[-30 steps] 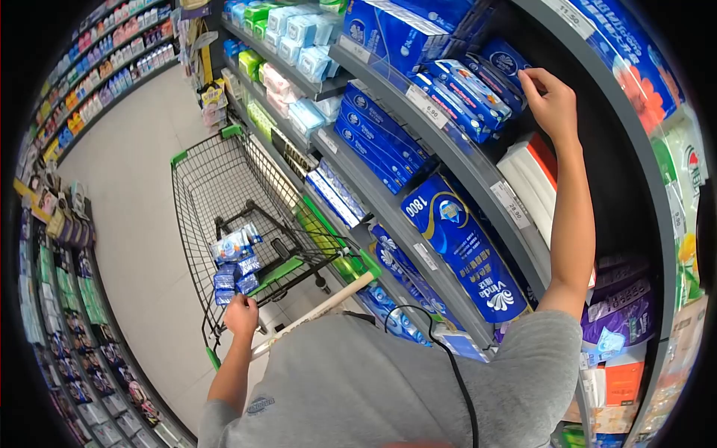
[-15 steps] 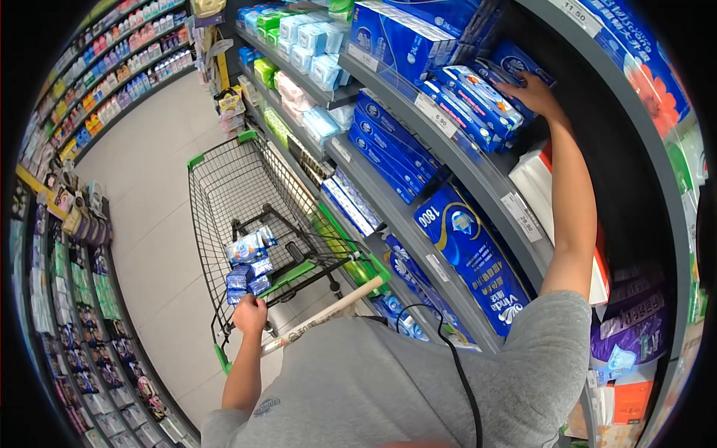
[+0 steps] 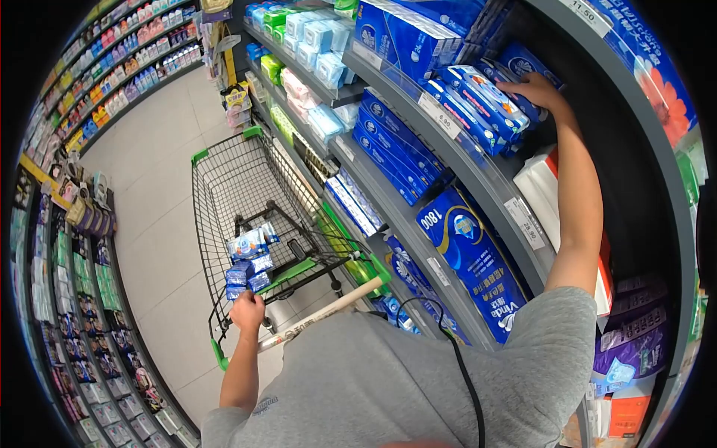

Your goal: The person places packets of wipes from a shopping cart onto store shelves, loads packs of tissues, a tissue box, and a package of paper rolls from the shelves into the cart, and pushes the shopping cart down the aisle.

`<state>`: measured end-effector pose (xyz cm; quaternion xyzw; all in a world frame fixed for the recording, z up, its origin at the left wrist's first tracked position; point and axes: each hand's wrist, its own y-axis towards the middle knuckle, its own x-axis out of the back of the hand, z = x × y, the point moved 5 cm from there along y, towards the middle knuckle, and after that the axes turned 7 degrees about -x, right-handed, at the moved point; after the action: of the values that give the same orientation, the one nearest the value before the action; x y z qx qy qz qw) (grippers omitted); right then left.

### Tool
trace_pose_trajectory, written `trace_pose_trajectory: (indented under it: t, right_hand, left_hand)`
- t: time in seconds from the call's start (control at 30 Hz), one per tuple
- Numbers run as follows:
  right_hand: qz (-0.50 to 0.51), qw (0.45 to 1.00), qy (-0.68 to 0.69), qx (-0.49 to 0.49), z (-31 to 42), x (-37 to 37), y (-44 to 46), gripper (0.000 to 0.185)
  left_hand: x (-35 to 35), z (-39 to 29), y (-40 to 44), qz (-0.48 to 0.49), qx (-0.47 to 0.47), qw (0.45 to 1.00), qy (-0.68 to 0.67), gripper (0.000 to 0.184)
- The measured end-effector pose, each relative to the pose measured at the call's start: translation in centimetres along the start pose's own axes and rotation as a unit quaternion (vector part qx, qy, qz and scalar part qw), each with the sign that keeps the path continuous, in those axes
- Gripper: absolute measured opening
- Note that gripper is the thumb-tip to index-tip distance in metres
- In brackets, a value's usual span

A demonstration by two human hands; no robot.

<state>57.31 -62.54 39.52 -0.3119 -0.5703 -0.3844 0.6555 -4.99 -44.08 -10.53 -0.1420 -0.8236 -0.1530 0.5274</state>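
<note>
My right hand (image 3: pixel 536 92) reaches onto the shelf at upper right, its fingers bent over a blue pack of wipes (image 3: pixel 532 112) at the back of a small stack. Part of the grip is hidden behind the hand. In front lie more blue-and-white packs of wipes (image 3: pixel 478 97). My left hand (image 3: pixel 247 310) is closed in a fist above the near end of the shopping cart (image 3: pixel 224 179), past its pale handle (image 3: pixel 321 315); whatever it holds, if anything, is hidden. Just beyond the fist, several blue tissue packs (image 3: pixel 250 261) are piled inside the cart.
Large blue tissue boxes (image 3: pixel 407 37) stand left of the wipes, and a Vinda paper pack (image 3: pixel 470 257) fills a lower shelf. Price labels (image 3: pixel 441 114) line the shelf edges. Another stocked rack (image 3: pixel 89 328) runs along the left. Tiled floor (image 3: pixel 149 187) lies between. A black cable (image 3: pixel 463 373) hangs across my shirt.
The view has shifted slightly, so cart and shelves appear a little to the right. My right hand stays at the wipes. My left fist remains over the cart's near end.
</note>
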Motion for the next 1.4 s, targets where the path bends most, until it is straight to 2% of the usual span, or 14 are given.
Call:
trace_pose_trajectory:
  t: [0.1, 0.27, 0.4, 0.5, 0.57, 0.77, 1.0, 1.07, 1.2, 1.27, 1.3, 1.37, 1.4]
  right_hand:
    - [0.006, 1.000, -0.012, 0.004, 0.0, 0.0, 0.0, 0.092]
    - [-0.042, 0.998, -0.030, 0.022, -0.3, -0.1, 0.5, 0.102]
    - [-0.039, 0.999, -0.022, 0.019, 0.3, 0.1, -0.9, 0.105]
    - [-0.024, 0.999, -0.028, 0.027, -0.4, -0.2, 0.5, 0.102]
    - [-0.068, 0.996, -0.019, 0.057, -1.4, -0.5, 2.1, 0.089]
    - [-0.048, 0.999, -0.010, 0.023, -1.0, -0.6, 1.3, 0.089]
    - [-0.070, 0.997, 0.014, 0.043, -1.5, -1.4, 1.4, 0.087]
    - [-0.125, 0.989, 0.046, 0.063, -2.4, -1.7, 2.2, 0.088]
    - [-0.127, 0.986, 0.084, 0.072, -1.8, -1.2, 0.6, 0.094]
    - [-0.193, 0.977, 0.027, 0.089, -0.7, -0.3, -1.5, 0.092]
    - [-0.196, 0.976, 0.028, 0.090, 0.0, 0.0, -2.8, 0.092]
    - [-0.327, 0.933, -0.116, 0.091, 1.4, 1.1, -5.5, 0.093]
    - [-0.342, 0.927, -0.115, 0.101, 1.6, 1.5, -6.0, 0.092]
  left_hand:
    - [-0.1, 0.1, 0.2, 0.015, 0.007, 1.000, 0.002, 0.017]
    - [-0.3, 0.3, 0.1, -0.014, -0.003, 1.000, 0.002, 0.018]
    - [-0.3, 0.3, 0.2, -0.016, -0.006, 1.000, 0.004, 0.018]
    - [-0.4, 0.4, 0.1, -0.002, 0.004, 1.000, 0.004, 0.019]
    - [-0.3, 0.3, 0.1, -0.004, 0.006, 1.000, 0.003, 0.019]
    - [-0.2, 0.2, -0.1, 0.004, 0.020, 1.000, 0.005, 0.019]
    - [-0.1, 0.0, 0.0, 0.004, 0.009, 1.000, 0.002, 0.019]
    - [0.2, -0.3, 0.0, 0.011, 0.012, 1.000, 0.004, 0.019]
    - [0.1, -0.1, 0.0, 0.002, 0.011, 1.000, 0.003, 0.018]
    - [-0.1, 0.1, 0.1, 0.015, 0.013, 1.000, 0.013, 0.017]
    - [-0.2, 0.1, 0.0, 0.012, 0.013, 1.000, 0.012, 0.017]
    - [-0.4, 0.2, 0.0, 0.005, 0.010, 1.000, 0.006, 0.018]
    - [-0.2, 0.1, 0.0, 0.002, 0.007, 1.000, 0.002, 0.017]
